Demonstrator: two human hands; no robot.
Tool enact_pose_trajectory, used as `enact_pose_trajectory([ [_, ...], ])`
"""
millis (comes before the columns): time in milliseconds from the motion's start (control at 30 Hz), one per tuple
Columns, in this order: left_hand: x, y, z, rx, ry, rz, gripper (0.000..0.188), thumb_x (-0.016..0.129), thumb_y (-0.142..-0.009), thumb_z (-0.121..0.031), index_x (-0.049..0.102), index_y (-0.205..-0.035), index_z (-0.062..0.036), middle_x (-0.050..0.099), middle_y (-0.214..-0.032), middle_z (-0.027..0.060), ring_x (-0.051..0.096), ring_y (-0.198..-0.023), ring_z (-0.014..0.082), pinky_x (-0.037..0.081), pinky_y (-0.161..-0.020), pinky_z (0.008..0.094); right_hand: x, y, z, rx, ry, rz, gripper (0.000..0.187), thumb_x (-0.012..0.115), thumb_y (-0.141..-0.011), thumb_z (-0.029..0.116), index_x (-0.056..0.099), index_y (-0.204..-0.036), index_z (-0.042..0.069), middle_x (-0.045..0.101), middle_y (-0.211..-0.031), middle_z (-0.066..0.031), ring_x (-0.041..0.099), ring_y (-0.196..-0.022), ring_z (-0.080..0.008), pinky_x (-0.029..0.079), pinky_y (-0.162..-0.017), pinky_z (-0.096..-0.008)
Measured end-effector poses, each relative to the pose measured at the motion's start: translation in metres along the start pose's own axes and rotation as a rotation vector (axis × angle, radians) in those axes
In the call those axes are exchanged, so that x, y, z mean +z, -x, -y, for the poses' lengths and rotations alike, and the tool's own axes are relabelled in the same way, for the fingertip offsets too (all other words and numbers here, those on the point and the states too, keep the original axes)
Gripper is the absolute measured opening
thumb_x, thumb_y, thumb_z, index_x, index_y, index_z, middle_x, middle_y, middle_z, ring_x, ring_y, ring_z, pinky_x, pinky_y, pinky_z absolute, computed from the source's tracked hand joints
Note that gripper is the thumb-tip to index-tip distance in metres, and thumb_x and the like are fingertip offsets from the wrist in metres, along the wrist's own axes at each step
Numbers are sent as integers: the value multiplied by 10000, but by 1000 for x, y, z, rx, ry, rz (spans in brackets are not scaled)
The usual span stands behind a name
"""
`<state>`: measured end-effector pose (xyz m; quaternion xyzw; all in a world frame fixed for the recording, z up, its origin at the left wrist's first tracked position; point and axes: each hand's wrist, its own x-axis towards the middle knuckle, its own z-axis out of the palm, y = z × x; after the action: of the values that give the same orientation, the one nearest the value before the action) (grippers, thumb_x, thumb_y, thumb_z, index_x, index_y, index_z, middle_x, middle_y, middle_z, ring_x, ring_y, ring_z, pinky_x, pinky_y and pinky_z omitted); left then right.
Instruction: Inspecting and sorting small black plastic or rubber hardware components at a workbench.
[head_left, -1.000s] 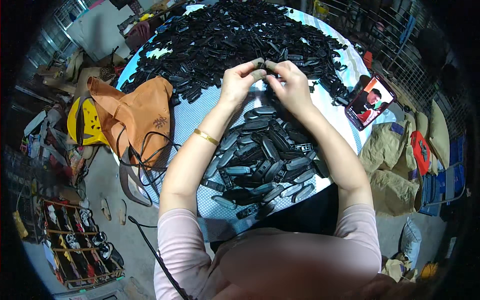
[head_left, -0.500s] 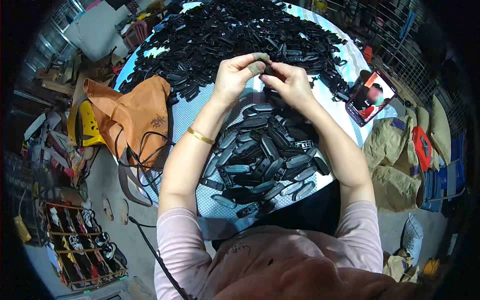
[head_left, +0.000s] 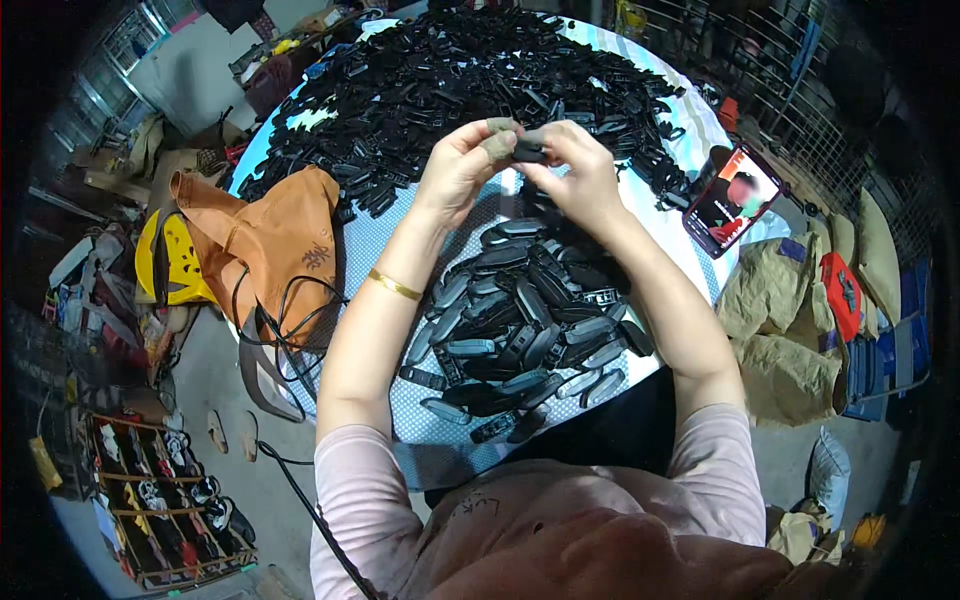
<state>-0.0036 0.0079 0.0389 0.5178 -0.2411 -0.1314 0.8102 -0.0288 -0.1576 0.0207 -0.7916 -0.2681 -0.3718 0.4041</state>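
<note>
My left hand [head_left: 462, 172] and my right hand [head_left: 582, 178] meet fingertip to fingertip above the middle of the table. Between them is a small black plastic part [head_left: 528, 150], pinched by both; its exact kind is too small to make out. Grey-green wraps cover the thumb and forefinger of my left hand. Just below my hands lies a near pile of long, rounded black and grey plastic parts [head_left: 540, 330]. Beyond my fingers, a much larger heap of loose black plastic parts [head_left: 440, 75] spreads over the far side of the table.
An orange cloth [head_left: 275, 225] with a black cable lies at the table's left edge, beside a yellow perforated object [head_left: 172, 258]. At right stands a phone [head_left: 733, 200] with its screen lit. Tan sacks [head_left: 785, 370] fill the right side; a shoe rack [head_left: 170, 495] stands lower left.
My right hand has turned, and its fingers now lie over the black part, which shows more plainly. My left hand has shifted slightly down and left. The phone's picture has changed.
</note>
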Motion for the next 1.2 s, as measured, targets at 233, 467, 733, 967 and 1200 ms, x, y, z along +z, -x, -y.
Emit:
enact_pose_trajectory([
  [233,-1,3,-4,-191,-77,63,460,659,-749,-36,440,-1152,-2,561,-956,40,564,-862,116,480,-745,241,1,-3,4,-225,-10,31,327,704,-596,122,617,-903,45,575,-982,-82,525,-944,-261,434,-806,-357],
  [467,1,5,-9,-253,-44,160,487,649,-720,-5,439,-1159,-13,545,-999,46,552,-896,118,482,-756,259,-1,1,4,-247,-62,79,332,707,-570,92,643,-895,77,612,-923,-41,532,-919,-238,467,-780,-350],
  [733,10,7,-11,-100,-134,100,528,651,-740,-29,389,-1197,16,554,-1004,60,549,-898,129,464,-752,244,-2,-6,-3,-241,-105,42,333,659,-599,65,659,-932,69,631,-909,-57,549,-900,-234,452,-796,-329],
  [967,7,6,-9,152,-315,-91,344,625,-759,5,557,-1097,11,602,-955,41,551,-816,87,446,-746,206,-9,-7,-6,472,-744,139,291,612,-802,87,588,-1078,1,623,-909,-34,575,-814,-109,462,-738,-237],
  [1200,17,14,-22,391,-898,-58,238,680,-682,-21,649,-916,5,627,-894,51,570,-771,92,480,-678,236,-15,-4,-48,378,-346,355,436,685,-712,160,560,-1110,34,625,-945,-54,579,-798,-120,472,-720,-270],
])
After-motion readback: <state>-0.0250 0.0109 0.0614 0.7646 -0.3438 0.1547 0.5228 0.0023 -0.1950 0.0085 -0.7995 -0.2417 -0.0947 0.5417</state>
